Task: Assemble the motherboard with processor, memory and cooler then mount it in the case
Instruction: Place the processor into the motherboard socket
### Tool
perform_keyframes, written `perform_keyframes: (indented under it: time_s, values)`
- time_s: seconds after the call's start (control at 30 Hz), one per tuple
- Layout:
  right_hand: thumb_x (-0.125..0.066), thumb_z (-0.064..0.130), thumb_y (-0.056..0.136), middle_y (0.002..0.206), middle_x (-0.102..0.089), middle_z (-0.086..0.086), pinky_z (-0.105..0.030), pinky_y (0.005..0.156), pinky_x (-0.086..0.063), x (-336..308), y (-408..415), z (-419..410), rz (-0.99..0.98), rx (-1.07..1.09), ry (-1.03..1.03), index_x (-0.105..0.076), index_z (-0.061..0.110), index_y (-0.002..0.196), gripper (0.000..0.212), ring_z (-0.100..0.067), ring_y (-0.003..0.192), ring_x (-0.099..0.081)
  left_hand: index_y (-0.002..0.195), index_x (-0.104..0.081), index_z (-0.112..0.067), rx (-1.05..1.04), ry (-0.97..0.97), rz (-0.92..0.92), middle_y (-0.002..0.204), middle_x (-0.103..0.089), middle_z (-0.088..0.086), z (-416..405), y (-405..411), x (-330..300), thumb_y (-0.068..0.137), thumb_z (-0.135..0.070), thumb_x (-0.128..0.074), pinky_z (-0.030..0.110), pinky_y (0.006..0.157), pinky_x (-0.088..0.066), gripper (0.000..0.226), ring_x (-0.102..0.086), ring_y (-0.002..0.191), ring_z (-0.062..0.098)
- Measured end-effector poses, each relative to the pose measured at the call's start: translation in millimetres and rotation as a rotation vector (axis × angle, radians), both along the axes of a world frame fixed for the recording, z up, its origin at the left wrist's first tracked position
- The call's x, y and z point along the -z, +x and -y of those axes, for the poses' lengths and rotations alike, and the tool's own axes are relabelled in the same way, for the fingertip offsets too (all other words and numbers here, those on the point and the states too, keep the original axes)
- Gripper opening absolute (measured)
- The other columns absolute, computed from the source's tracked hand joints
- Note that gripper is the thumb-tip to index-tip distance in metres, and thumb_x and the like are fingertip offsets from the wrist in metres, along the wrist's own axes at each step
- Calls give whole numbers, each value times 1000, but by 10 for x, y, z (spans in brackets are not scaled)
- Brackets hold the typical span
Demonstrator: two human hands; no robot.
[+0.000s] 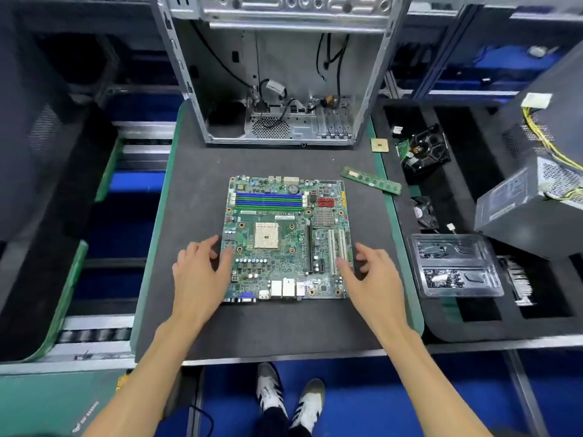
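Green motherboard (285, 238) lies flat on the dark mat (195, 190), socket bare, in front of the open metal case (277, 74), which holds only loose cables. Left hand (198, 272) and right hand (375, 282) sit at its 2 side edges, fingers spread and relaxed, gripping nothing. Memory stick (372, 180) and processor (379, 145) lie right of the board. Clear plastic tray (454, 266) has 2 compartments of small dark parts, probably screws.
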State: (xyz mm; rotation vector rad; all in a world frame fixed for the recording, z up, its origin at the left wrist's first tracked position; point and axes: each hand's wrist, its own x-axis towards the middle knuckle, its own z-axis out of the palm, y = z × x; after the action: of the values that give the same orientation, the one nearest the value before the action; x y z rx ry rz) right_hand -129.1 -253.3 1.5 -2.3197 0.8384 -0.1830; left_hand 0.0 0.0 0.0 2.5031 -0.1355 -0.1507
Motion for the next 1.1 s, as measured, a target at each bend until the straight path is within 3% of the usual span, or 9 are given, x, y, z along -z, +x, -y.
perform_keyframes:
  time_s: [0.17,0.27,0.4,0.63,0.73,0.87,1.1]
  values:
    - [-65,66,85,114,-47,10,-30,73,-46,-29,260,-17,-101,-8,-36,-48,20,145,77,-14,96,-59,133,-57,-16,39,32,-28,86,-50,-5,100,153,-8,94,-45,-60,42,92,-40,49,-49,91,19]
    - [-69,59,86,122,-49,6,-31,76,-45,-28,348,4,-124,7,-46,-51,16,143,73,-17,104,-59,130,-57,-16,17,15,-32,82,-49,-6,115,149,6,92,-38,-66,40,89,-37,45,-51,85,20]
    - [-70,54,86,124,-51,5,-32,77,-46,-12,390,15,-125,30,-59,-53,17,138,66,-20,99,-61,130,-57,-16,-4,-6,-35,83,-49,-6,126,122,38,92,-36,-66,37,89,-30,44,-52,85,20]
    - [-62,68,85,115,-51,10,-34,75,-48,-67,424,81,-160,23,-69,-53,25,132,64,-14,97,-60,131,-53,-18,17,17,60,114,-49,2,120,217,-16,88,-37,-70,36,96,-30,50,-45,110,22]
    - [-59,61,91,110,-53,9,-33,73,-47,-141,455,179,-97,53,-84,-59,25,125,50,-14,96,-60,122,-57,-22,108,-14,128,109,-49,-6,257,345,-127,90,-33,-67,31,92,-27,34,-43,104,15]
    - [-61,43,95,103,-56,8,-33,71,-46,-296,525,382,11,87,-97,-61,26,117,28,-15,90,-61,109,-62,-25,299,-96,76,99,-55,-13,675,452,-303,94,-26,-62,36,92,-42,15,-50,91,4]
    - [-63,36,94,104,-56,6,-39,80,-52,-499,781,850,98,120,-83,-61,27,116,24,-16,94,-60,117,-62,-20,518,-151,27,103,-58,-10,1657,578,-531,94,-24,-61,28,90,-48,23,-57,94,8]
